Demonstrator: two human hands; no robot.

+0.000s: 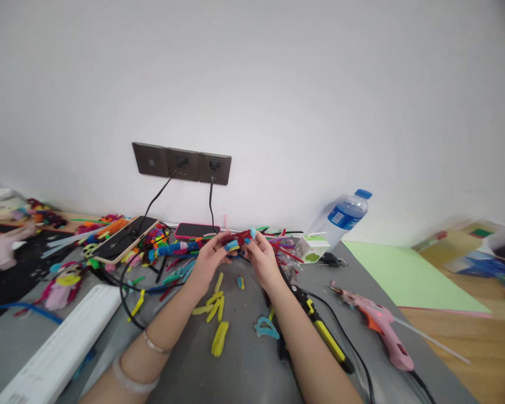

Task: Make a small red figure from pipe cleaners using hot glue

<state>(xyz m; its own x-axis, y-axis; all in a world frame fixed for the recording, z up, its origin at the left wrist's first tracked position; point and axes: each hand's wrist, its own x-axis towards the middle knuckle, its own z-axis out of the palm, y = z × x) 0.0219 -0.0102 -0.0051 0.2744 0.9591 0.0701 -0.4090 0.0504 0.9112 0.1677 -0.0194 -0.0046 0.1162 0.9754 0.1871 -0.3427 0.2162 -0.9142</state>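
Observation:
Both hands meet above the middle of the grey table. My left hand point(213, 252) is closed on one side of a small dark red fuzzy craft piece point(240, 240) with light blue and yellow bits, which looks made of pipe cleaners. My right hand point(261, 255) pinches its other side, by a light blue end. Fingers cover part of the piece. Below the hands lie several short yellow pipe cleaner pieces point(212, 306), a thicker yellow piece point(219, 339) and a small blue and yellow piece point(240, 283). A light blue bent loop point(266, 327) lies beside my right forearm.
A pink glue gun point(382, 328) and yellow-black pliers point(326, 334) lie at right. A tilted water bottle point(348, 216) leans against the wall near a small white box point(311, 248). A phone point(124, 238), a long white box point(63, 348) and cables are at left.

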